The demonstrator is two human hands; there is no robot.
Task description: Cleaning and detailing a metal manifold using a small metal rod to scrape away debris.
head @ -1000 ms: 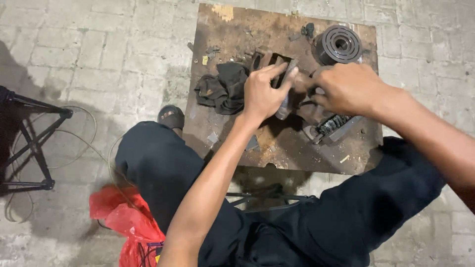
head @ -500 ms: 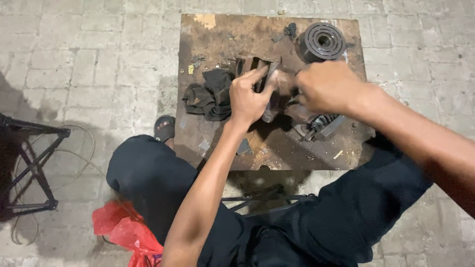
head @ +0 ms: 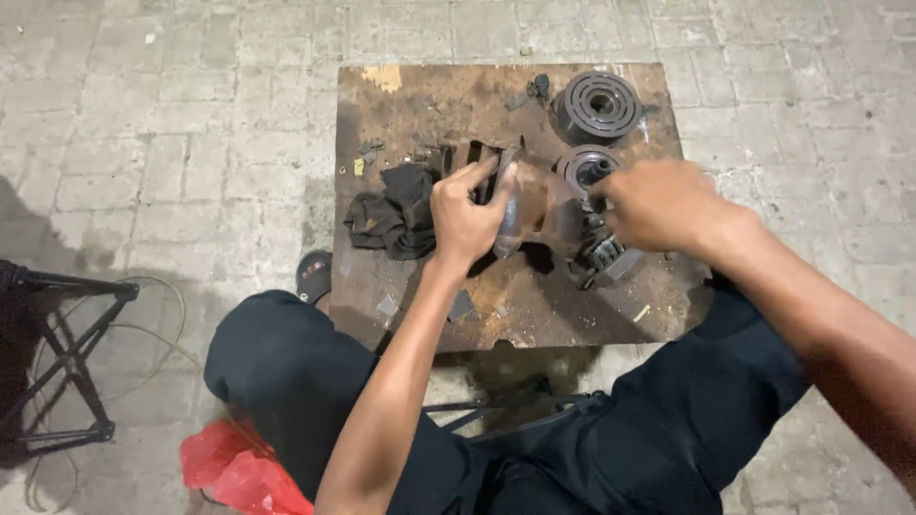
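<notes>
Rusty worktable (head: 401, 95) lower, perhaps; paved floor (head: 172, 114).

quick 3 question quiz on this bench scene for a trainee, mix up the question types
1. True or false: the left hand grips the metal part.
2. What lies just left of that hand: A) black rag, B) hammer, C) bottle?
3. Which object sits at the board's far right corner?

Key:
1. True; the right hand is on its other end.
2. A, the black rag.
3. The grooved pulley.
</notes>
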